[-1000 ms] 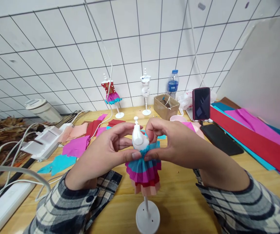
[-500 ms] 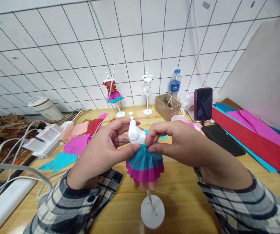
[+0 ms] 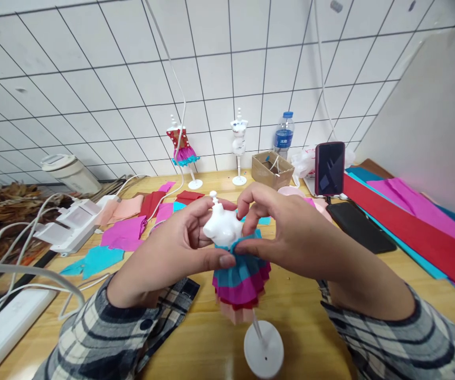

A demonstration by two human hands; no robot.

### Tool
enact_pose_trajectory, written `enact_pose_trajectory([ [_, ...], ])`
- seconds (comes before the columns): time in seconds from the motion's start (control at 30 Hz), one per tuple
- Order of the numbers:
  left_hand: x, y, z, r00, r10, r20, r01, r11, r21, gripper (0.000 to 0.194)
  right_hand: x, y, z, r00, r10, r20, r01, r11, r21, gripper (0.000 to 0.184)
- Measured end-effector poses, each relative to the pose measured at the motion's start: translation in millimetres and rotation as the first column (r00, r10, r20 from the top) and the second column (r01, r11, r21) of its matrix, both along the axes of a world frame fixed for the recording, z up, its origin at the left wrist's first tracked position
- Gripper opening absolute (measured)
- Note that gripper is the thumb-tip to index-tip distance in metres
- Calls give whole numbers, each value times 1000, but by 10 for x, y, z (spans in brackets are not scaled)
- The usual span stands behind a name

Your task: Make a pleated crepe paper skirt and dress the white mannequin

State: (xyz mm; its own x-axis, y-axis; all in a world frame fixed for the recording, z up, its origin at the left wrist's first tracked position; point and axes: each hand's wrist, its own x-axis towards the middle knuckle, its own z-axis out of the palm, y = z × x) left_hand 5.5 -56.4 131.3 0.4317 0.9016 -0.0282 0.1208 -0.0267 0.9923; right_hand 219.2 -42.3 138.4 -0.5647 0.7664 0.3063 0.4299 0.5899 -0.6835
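— While both hands are closed on it, what does the little mannequin (image 3: 223,228) look like?

— A small white plastic torso with a knob on its neck, wearing a pleated paper skirt (image 3: 241,279) in tiers: teal on top, magenta under it, then red, with a pale pink edge lowest (the pleats fan out all round). A thin white rod runs down to a round white base (image 3: 263,356).

— Where is it?

— Near the middle of the wooden table (image 3: 302,316), held above it, just in front of the person's chest.

— And the hands?

— The left hand (image 3: 168,253) grips the torso, thumb pressed at the waist and fingers curled behind. The right hand (image 3: 286,235) pinches the teal waistband against the torso, thumb touching the left thumb.

— Which way does it point?

— Its long axis is tilted: neck knob up and to the left, base down and to the right, nearer the viewer.

— What lies around?

— Cut paper pieces (image 3: 122,235) on the left; far back, a dressed mannequin (image 3: 180,148), a bare one (image 3: 238,138), a water bottle (image 3: 283,135) and a cardboard box (image 3: 272,169). A phone (image 3: 329,168) stands at the right.
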Motion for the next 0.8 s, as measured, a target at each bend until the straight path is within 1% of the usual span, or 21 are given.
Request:
enact_pose_trajectory([
  [0.1, 25, 1, 11, 999, 11, -30, -11, 1000, -18, 52, -18, 0, -16, 1000, 18, 1, -18, 1000, -15, 31],
  [0.2, 24, 27, -15, 1000, -8, -26, 8, 1000, 1, 51, -13, 27, -25, 1000, 21, 5, -21, 997, -72, 34],
  [0.27, 12, 42, -33, 1000, -7, -30, 8, 1000, 23, 57, -2, 53, -23, 999, 48, -4, -48, 990, -136, 37],
  [0.33, 0, 51, -37, 999, -3, -38, 4, 1000, 31, 69, 9, 74, -14, 997, 73, -25, -76, 979, -191, 39],
  [0.4, -5, 56, -28, 999, -2, -42, 2, 1000, 19, 73, 15, 85, -4, 997, 66, -36, -72, 977, -203, 37],
  [0.53, -14, 79, -12, 999, 38, -37, -37, 999, 29, 63, 30, 99, -2, 998, 38, -50, -46, 982, -181, 33],
  [0.6, -36, 96, -14, 998, 62, -10, -62, 996, 58, 63, 52, 112, -10, 997, 59, -52, -69, 970, -234, 37],
  [0.7, -88, 111, -13, 992, 110, 61, -116, 989, 91, 60, 94, 139, -22, 996, 90, 2, -85, 944, -320, 44],
  [0.77, -116, 110, 0, 987, 128, 94, -137, 986, 98, 61, 110, 156, -22, 994, 101, 33, -86, 948, -307, 41],
  [0.8, -122, 107, 9, 987, 130, 97, -139, 986, 95, 61, 112, 161, -20, 993, 111, 33, -97, 954, -283, 35],
])
